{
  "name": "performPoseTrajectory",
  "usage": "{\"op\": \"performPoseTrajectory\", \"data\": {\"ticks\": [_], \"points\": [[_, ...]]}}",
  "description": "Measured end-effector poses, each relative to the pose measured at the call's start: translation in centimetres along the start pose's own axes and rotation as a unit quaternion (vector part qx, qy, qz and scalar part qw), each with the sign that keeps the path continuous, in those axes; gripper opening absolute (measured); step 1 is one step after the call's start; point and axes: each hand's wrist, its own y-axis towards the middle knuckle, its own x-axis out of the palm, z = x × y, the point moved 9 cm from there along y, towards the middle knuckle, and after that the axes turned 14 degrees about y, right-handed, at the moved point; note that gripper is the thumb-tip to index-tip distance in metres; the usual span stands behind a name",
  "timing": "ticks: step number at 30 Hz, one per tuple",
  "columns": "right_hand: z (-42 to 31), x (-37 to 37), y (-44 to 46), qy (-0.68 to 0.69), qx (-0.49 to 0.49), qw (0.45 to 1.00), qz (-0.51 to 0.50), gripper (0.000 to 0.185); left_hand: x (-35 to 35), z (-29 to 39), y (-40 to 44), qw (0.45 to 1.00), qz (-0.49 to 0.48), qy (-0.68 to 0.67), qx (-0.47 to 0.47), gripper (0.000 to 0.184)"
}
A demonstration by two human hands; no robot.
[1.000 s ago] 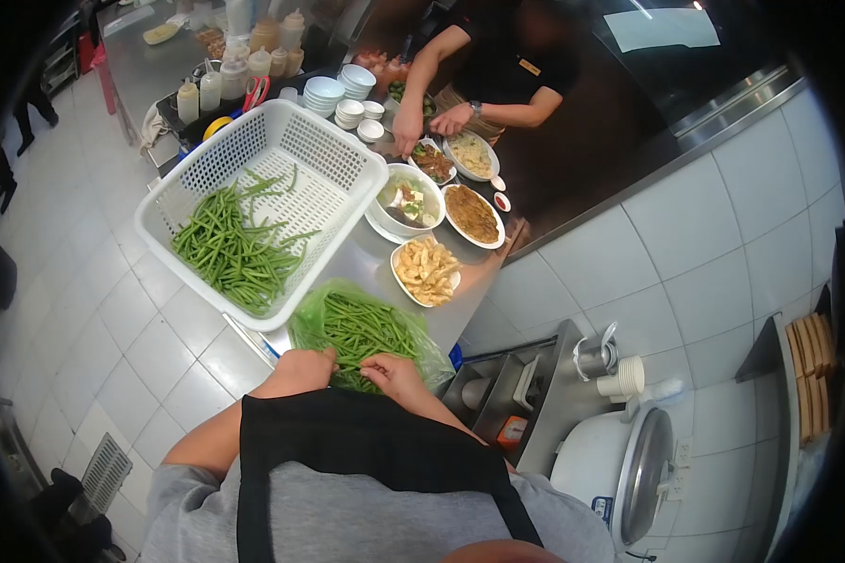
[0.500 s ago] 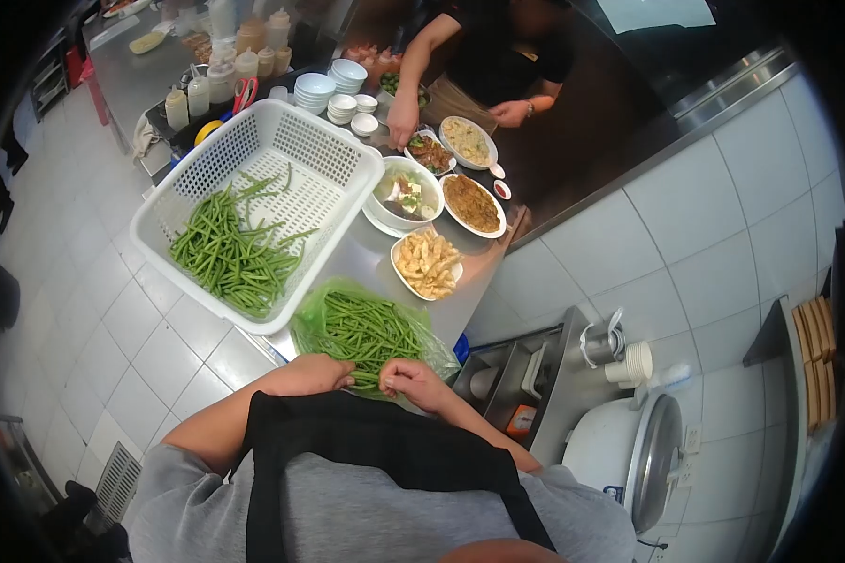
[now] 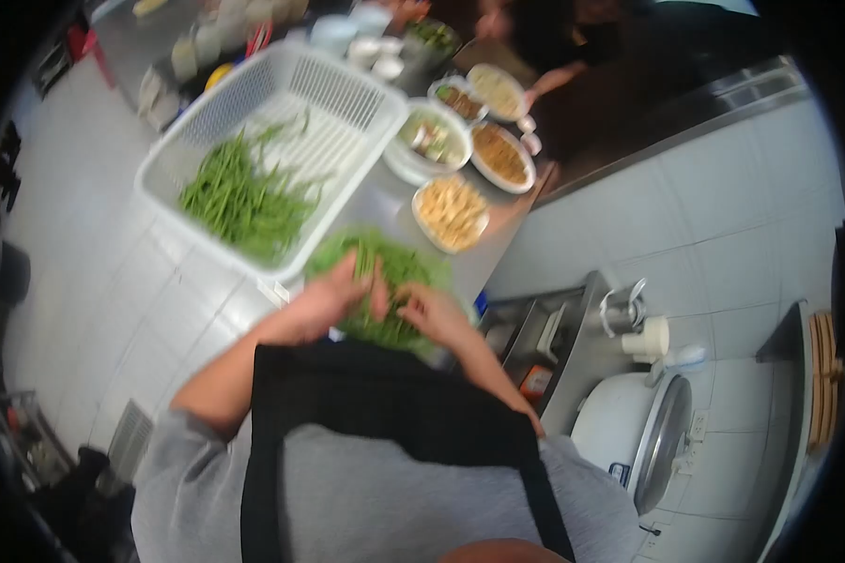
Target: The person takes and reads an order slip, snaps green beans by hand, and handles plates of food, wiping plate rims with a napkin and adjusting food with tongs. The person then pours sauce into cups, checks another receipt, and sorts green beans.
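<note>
Motion blurs the view. My left hand [image 3: 347, 289] is closed around several green beans, raised over the open green plastic bag [image 3: 437, 267]. To its right, my right hand [image 3: 430, 310] is bent over the bag's green beans [image 3: 394, 324]; its fingertips are too smeared to show whether they hold anything. Beyond the bag stands a white perforated basket [image 3: 347, 155], with a pile of green beans [image 3: 244, 197] in its left and near part.
Right of the basket stand a soup bowl [image 3: 434, 139], a bowl of fried pieces [image 3: 451, 213] and oval dishes, one holding brown food [image 3: 500, 157]. A co-worker's arm [image 3: 559, 78] reaches in beyond them. A large white cooker [image 3: 620, 418] stands at the right.
My left hand has lifted from the beans and now holds several of them. My right hand remains over the bag. The whole view has shifted, and the co-worker's hand has left the meat dish.
</note>
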Motion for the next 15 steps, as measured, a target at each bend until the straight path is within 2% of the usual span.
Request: {"op": "performPoseTrajectory", "data": {"ticks": [1,2,3,5,8,11,15], "points": [[0.2,1.0,-0.1,-0.029,-0.015,0.999,0.006,0.021,-0.2,0.0,1.3,0.981,-0.048,-0.177,0.063,0.026],[0.7,1.5,-0.2,0.024,-0.009,0.999,0.026,0.022,-1.6,1.0,1.8,0.969,0.008,-0.233,0.083,0.028],[0.8,1.6,0.2,0.07,-0.008,0.996,0.055,0.023,-2.7,1.5,2.3,0.971,0.031,-0.229,0.063,0.022],[-1.8,1.6,0.1,0.107,-0.044,0.986,0.116,0.024,-4.1,2.2,2.0,0.959,0.064,-0.257,0.1,0.018],[-4.5,0.0,-0.2,0.186,-0.102,0.951,0.224,0.022,-4.3,1.9,2.1,0.95,0.035,-0.281,0.129,0.015],[-5.5,-0.7,-0.5,0.21,-0.133,0.934,0.258,0.019,-3.8,1.6,1.1,0.956,0.042,-0.263,0.119,0.014],[-4.8,0.1,0.3,0.259,-0.104,0.931,0.235,0.014,-3.6,1.5,1.1,0.963,0.033,-0.23,0.137,0.014]]}}
